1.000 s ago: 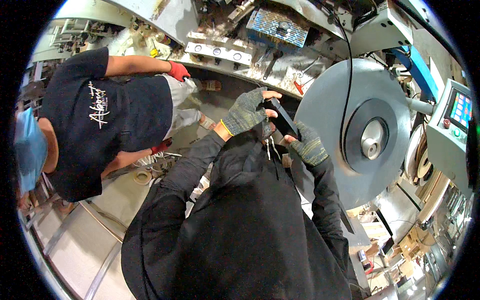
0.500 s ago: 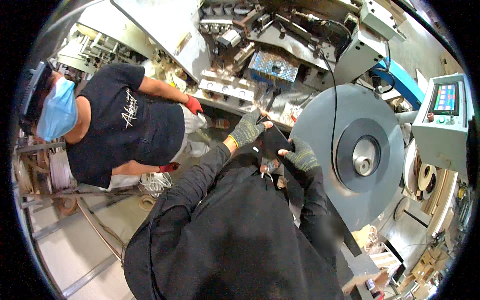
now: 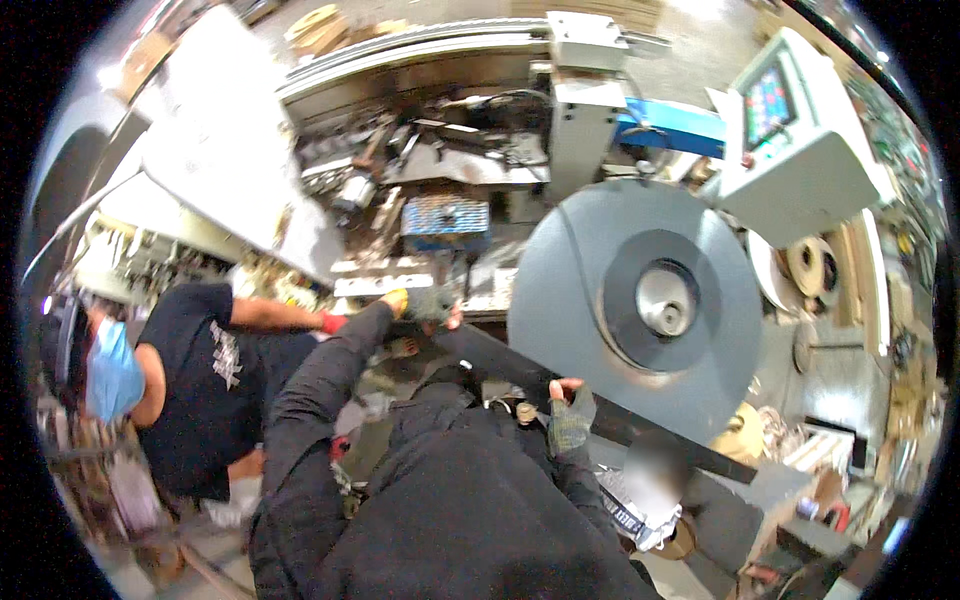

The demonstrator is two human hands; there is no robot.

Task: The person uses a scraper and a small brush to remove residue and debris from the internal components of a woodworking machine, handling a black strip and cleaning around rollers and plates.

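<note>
A long, flat, dark board (image 3: 655, 432) slants from in front of me down to the right, passing by the near edge of a big grey disc. My left hand (image 3: 432, 304), in a grey knit glove with a yellow cuff, is closed around its far-left end, slightly smeared by motion. My right hand (image 3: 572, 415), in a glove leaving the fingertips bare, grips the board's near edge with thumb and fingertips over the top. The board's underside is hidden.
The large grey disc (image 3: 545, 270) with a metal hub stands just beyond the board. A control box (image 3: 800, 150) with a screen is at far right. On the machine bed lies a blue block (image 3: 447, 222). A masked co-worker (image 3: 190, 380) in red gloves stands close on my left.
The view has swung right. My hands have moved farther apart along the board, the left one outward to the left. The board now lies more crosswise and shows more of its length.
</note>
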